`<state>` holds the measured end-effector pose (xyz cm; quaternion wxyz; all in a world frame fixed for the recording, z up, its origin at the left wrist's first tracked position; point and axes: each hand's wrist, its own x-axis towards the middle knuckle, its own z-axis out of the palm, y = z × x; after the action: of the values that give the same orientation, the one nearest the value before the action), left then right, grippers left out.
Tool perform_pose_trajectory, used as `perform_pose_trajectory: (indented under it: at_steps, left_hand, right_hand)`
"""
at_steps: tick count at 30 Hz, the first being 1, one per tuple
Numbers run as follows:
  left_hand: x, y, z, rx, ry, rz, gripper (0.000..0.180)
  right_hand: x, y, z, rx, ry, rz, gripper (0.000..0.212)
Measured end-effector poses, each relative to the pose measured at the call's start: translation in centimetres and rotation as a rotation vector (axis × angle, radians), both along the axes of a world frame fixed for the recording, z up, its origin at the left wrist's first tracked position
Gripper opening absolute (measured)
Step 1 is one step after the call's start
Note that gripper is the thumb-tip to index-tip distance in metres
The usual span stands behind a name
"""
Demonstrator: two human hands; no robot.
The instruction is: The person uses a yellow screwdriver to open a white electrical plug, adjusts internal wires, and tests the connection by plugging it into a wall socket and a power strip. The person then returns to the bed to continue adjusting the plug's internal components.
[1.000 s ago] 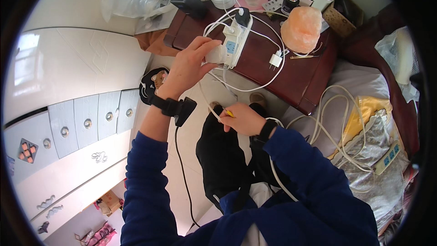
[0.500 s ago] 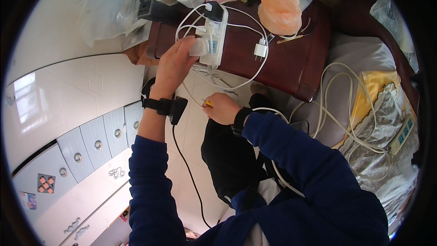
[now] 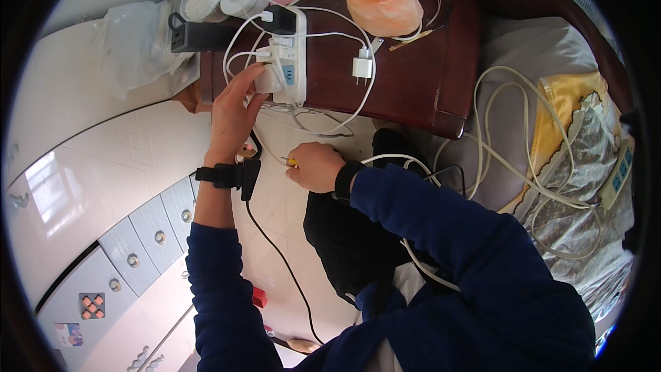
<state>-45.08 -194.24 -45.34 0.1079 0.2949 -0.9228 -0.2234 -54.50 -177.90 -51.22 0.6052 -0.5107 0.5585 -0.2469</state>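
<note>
Now the left hand (image 3: 234, 107) pinches a white plug (image 3: 268, 79) at the power strip (image 3: 292, 52); below, the right hand (image 3: 315, 167) clamps a small yellow tool (image 3: 290, 162). Seating needs a straight push.

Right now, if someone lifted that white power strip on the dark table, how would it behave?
The white power strip looks like rigid plastic, so it probably stays stiff. Several white cables are plugged in, so it would likely drag and tug rather than lift freely. The left hand grips a plug at its edge, perhaps steadying it.
</note>
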Motion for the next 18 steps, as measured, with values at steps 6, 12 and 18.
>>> perform_pose_trajectory:
  at_steps: [6,12,18]
  left_hand:
    - [-0.1,0.3,-0.2,-0.001,-0.009,0.023,0.057]
    - [0.2,-0.1,-0.4,0.094,-0.015,0.049,0.054]
    - [0.6,-0.3,-1.0,0.104,-0.014,0.062,0.054]
  right_hand:
    - [0.0,0.4,1.0,-0.048,-0.019,-0.020,0.026]
    - [-0.4,0.5,2.6,-0.034,-0.029,0.013,0.026]
    - [-1.3,0.5,3.4,-0.064,-0.063,0.041,0.027]
